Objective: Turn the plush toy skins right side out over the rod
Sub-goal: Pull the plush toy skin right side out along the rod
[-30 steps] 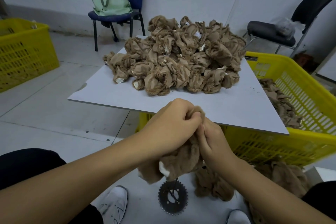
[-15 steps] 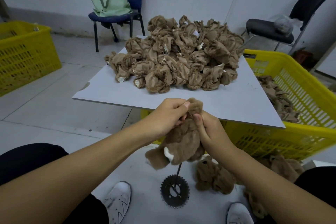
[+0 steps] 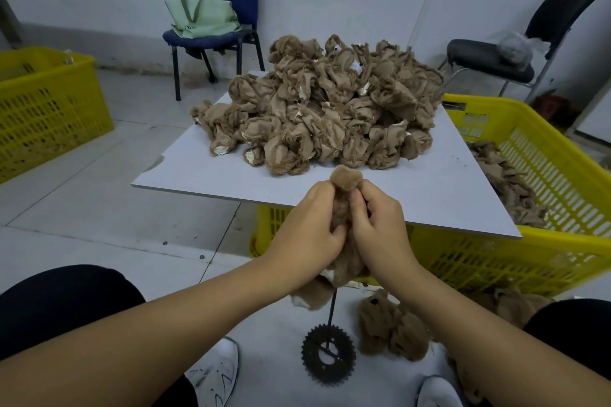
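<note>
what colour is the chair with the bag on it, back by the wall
Dark blue seat and back on black legs; the chair shows in the head view, the only one.

Left hand [image 3: 309, 228] and right hand [image 3: 377, 225] curled close together — apparently gripping, forearms converging.

rod [image 3: 331, 311] top: hidden in skin [image 3: 345, 177] | shoes [image 3: 215, 377]: cut off

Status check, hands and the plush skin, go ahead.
Left hand and right hand gripping plush skin on rod. Nothing in the way.
</note>
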`<control>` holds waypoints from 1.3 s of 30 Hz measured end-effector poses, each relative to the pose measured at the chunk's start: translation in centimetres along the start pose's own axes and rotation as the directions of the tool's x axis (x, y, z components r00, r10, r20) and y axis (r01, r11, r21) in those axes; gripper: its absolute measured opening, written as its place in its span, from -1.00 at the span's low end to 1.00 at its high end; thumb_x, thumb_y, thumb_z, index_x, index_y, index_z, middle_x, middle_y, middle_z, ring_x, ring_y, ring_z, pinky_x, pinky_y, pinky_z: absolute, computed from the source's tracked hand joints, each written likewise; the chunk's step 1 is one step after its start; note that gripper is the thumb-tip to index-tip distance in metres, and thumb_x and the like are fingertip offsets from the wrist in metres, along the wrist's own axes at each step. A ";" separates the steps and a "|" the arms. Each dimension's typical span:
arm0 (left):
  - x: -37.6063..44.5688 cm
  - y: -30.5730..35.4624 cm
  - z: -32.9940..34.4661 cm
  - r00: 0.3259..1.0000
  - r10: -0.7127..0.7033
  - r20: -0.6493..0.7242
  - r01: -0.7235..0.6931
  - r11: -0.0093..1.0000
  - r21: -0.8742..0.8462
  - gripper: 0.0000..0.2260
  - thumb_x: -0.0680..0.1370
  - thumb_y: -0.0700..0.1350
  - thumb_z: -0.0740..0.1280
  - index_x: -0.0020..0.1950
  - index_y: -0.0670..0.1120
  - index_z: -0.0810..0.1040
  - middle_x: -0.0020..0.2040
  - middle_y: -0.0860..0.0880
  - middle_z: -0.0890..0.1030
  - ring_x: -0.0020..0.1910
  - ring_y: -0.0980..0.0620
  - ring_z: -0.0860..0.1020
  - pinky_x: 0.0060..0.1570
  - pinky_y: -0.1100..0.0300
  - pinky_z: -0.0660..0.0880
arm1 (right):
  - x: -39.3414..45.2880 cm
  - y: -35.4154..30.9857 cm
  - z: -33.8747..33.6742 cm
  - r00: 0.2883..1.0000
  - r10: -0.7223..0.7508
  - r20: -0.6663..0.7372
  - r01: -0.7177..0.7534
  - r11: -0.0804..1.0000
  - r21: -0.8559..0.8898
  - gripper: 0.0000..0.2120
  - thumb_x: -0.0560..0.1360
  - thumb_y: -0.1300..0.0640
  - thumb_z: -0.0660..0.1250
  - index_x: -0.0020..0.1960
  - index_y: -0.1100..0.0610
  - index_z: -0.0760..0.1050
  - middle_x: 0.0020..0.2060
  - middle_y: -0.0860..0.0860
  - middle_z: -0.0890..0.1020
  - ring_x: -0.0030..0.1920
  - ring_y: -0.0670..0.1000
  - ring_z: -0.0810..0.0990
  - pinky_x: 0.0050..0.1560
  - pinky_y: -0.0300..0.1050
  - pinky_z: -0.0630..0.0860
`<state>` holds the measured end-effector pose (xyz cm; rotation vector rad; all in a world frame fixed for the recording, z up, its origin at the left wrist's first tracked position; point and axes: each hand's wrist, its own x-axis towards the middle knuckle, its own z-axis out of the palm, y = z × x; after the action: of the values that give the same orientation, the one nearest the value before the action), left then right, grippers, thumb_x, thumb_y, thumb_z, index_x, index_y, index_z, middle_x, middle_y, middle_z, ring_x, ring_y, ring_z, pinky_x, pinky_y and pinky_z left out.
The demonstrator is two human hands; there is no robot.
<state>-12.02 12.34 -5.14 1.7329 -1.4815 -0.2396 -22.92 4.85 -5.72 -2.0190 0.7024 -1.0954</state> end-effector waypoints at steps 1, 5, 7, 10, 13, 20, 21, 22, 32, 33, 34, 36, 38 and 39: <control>0.3 0.0 0.0 1.000 -0.011 -0.028 0.011 1.000 -0.019 -0.83 0.55 -0.15 0.33 -0.01 0.05 0.35 -0.07 0.10 0.45 -0.12 0.18 0.47 -0.18 0.15 0.49 | 0.3 0.1 0.2 1.000 0.008 -0.006 -0.007 1.000 0.015 -0.78 0.66 0.23 0.18 -0.14 0.23 0.47 -0.33 0.03 0.54 -0.30 -0.11 0.51 -0.32 -0.24 0.41; 1.3 -0.1 -0.2 0.997 -0.025 -0.078 0.013 0.990 -0.142 -0.75 0.56 -0.14 0.32 0.08 0.13 0.30 -0.08 0.11 0.53 -0.14 0.19 0.55 -0.24 0.12 0.55 | 1.2 -0.3 0.8 1.000 0.005 -0.030 -0.003 0.997 0.071 -0.81 0.67 0.24 0.15 0.04 0.18 0.55 -0.16 0.01 0.63 -0.12 -0.10 0.60 -0.14 -0.21 0.53; 1.8 0.1 -0.8 0.996 0.004 -0.092 -0.022 0.981 -0.193 -0.69 0.56 -0.13 0.29 0.21 0.14 0.28 -0.03 0.13 0.55 -0.09 0.18 0.58 -0.18 0.10 0.58 | 2.1 -0.8 0.8 0.999 -0.003 -0.051 0.009 0.995 0.104 -0.80 0.68 0.22 0.14 0.09 0.19 0.55 -0.12 0.04 0.64 -0.07 -0.03 0.62 -0.09 -0.07 0.57; 2.4 0.0 -1.5 0.989 0.096 -0.109 -0.116 0.974 -0.195 -0.68 0.56 -0.15 0.23 0.27 0.13 0.35 0.03 0.18 0.53 0.01 0.19 0.56 -0.11 0.26 0.54 | 3.1 -1.2 0.2 0.998 -0.045 -0.046 0.051 0.992 0.120 -0.79 0.67 0.22 0.14 0.09 0.22 0.55 -0.12 0.09 0.64 -0.08 0.02 0.62 -0.07 0.05 0.55; 2.2 -0.1 -1.2 0.995 0.083 -0.050 -0.091 0.975 -0.204 -0.70 0.57 -0.11 0.21 0.29 0.12 0.38 0.07 0.18 0.54 0.04 0.18 0.55 -0.10 0.20 0.54 | 2.5 -0.7 -0.2 0.997 -0.073 -0.016 0.075 0.993 0.089 -0.79 0.67 0.23 0.14 0.06 0.22 0.55 -0.14 0.06 0.64 -0.11 -0.03 0.61 -0.09 0.04 0.54; 2.4 0.5 -1.5 0.985 0.151 -0.078 -0.165 0.959 -0.229 -0.75 0.66 0.03 0.17 0.31 0.11 0.47 0.12 0.19 0.60 0.14 0.14 0.58 0.07 -0.02 0.56 | 1.3 0.0 -0.6 0.998 -0.035 -0.045 0.047 0.954 0.297 -0.72 0.70 0.15 0.07 0.21 0.17 0.53 0.02 0.06 0.65 0.07 0.04 0.63 0.06 0.01 0.59; 2.5 0.6 -1.4 0.984 0.152 -0.088 -0.169 0.956 -0.239 -0.76 0.65 0.03 0.20 0.30 0.10 0.50 0.13 0.19 0.61 0.16 0.14 0.58 0.10 0.01 0.56 | 1.1 0.0 -0.6 0.998 -0.034 -0.059 0.052 0.943 0.327 -0.72 0.71 0.15 0.07 0.22 0.14 0.53 0.03 0.01 0.65 0.10 0.00 0.63 0.08 -0.08 0.58; 2.5 0.8 -1.3 0.983 0.156 -0.099 -0.176 0.953 -0.245 -0.77 0.65 0.00 0.23 0.29 0.09 0.51 0.13 0.18 0.61 0.16 0.15 0.58 0.12 0.05 0.55 | 1.0 0.0 -0.6 0.997 -0.034 -0.068 0.056 0.935 0.351 -0.73 0.71 0.16 0.06 0.23 0.10 0.52 0.05 -0.02 0.64 0.12 -0.02 0.62 0.09 -0.15 0.56; 2.3 1.5 -0.3 0.964 0.224 -0.146 -0.253 0.942 -0.221 -0.75 0.62 -0.07 0.33 0.30 0.01 0.55 0.11 0.14 0.64 0.12 0.09 0.60 0.08 0.02 0.56 | 0.4 0.3 -1.3 0.995 -0.055 -0.079 0.082 0.913 0.401 -0.70 0.72 0.19 0.03 0.25 0.03 0.51 0.06 -0.08 0.64 0.14 -0.03 0.61 0.13 -0.20 0.53; 2.2 1.6 -0.3 0.963 0.220 -0.155 -0.251 0.942 -0.224 -0.75 0.61 -0.08 0.34 0.29 -0.01 0.56 0.10 0.12 0.64 0.10 0.09 0.61 0.06 0.00 0.56 | 0.4 0.3 -1.3 0.995 -0.056 -0.083 0.085 0.912 0.401 -0.70 0.72 0.20 0.03 0.24 0.02 0.51 0.06 -0.08 0.64 0.14 -0.03 0.61 0.13 -0.20 0.53; 2.3 1.7 -0.2 0.962 0.216 -0.169 -0.252 0.940 -0.228 -0.76 0.60 -0.09 0.35 0.27 -0.03 0.57 0.06 0.11 0.65 0.06 0.08 0.61 0.02 -0.01 0.56 | 0.3 0.2 -1.2 0.994 -0.058 -0.090 0.090 0.910 0.405 -0.69 0.72 0.20 0.03 0.24 0.00 0.51 0.06 -0.10 0.64 0.14 -0.03 0.62 0.13 -0.20 0.53; 2.3 1.9 -0.2 0.952 0.224 -0.209 -0.272 0.933 -0.235 -0.80 0.59 -0.12 0.37 0.21 -0.07 0.59 0.00 0.09 0.65 -0.02 0.07 0.61 -0.05 0.00 0.55 | 0.2 -0.1 -1.2 0.991 -0.068 -0.113 0.110 0.897 0.427 -0.67 0.72 0.20 0.03 0.22 -0.08 0.51 0.05 -0.15 0.64 0.14 -0.06 0.62 0.12 -0.23 0.53; 2.2 2.2 -0.1 0.938 0.252 -0.240 -0.308 0.921 -0.238 -0.81 0.58 -0.14 0.38 0.19 -0.10 0.60 -0.01 0.07 0.65 -0.03 0.07 0.61 -0.05 0.05 0.56 | 0.1 -0.3 -1.2 0.985 -0.081 -0.149 0.140 0.887 0.441 -0.68 0.71 0.18 0.04 0.21 -0.07 0.52 0.04 -0.14 0.64 0.12 -0.04 0.62 0.10 -0.24 0.53; 2.2 2.4 -0.1 0.933 0.266 -0.242 -0.323 0.916 -0.239 -0.81 0.58 -0.14 0.38 0.19 -0.10 0.60 0.00 0.06 0.64 -0.02 0.07 0.61 -0.04 0.10 0.56 | 0.1 -0.3 -1.2 0.983 -0.079 -0.168 0.146 0.887 0.437 -0.70 0.71 0.16 0.04 0.21 -0.03 0.53 0.03 -0.12 0.64 0.12 -0.01 0.63 0.09 -0.22 0.54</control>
<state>-13.09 10.49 -2.71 1.2521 -1.4590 -0.0968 -23.85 4.57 -5.03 -1.6083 0.3579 -1.3452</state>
